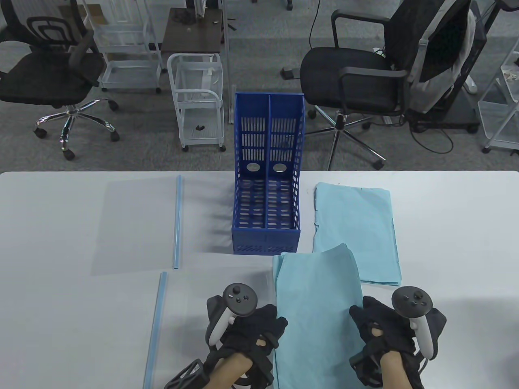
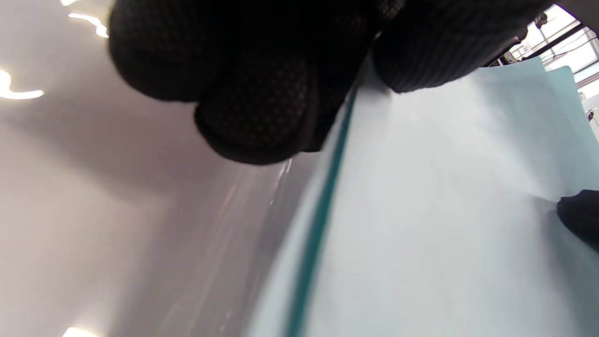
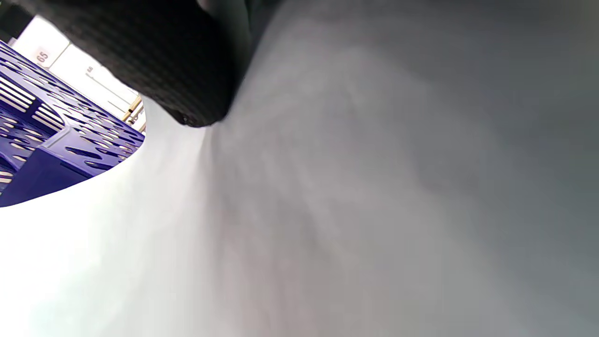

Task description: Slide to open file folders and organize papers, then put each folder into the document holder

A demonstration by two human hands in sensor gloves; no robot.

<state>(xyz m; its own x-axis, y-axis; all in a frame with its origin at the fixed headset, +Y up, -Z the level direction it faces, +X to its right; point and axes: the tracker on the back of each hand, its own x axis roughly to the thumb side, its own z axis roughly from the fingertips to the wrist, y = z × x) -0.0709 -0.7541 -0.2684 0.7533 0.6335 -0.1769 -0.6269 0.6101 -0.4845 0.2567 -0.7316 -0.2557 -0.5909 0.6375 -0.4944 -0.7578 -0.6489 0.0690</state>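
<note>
While both hands grasp one pale blue sheaf of paper sheets (image 1: 318,308), the left hand (image 1: 247,328) pinches its left edge and the right hand (image 1: 385,332) its right edge, so neither is nearer. The sheaf's long axis runs away from the person, its far end curling up just short of the tall blue slotted plastic document holder (image 1: 267,178). Just left of the sheaf, still in front of the holder, lies a clear plastic folder with a light blue slide bar (image 1: 156,328), into which I judge the sheets go. Left of the holder lies a second clear folder (image 1: 138,223); right of it, a flat stack of pale blue paper (image 1: 354,231). Only "65" on a wall tag (image 3: 42,57) is readable.
</note>
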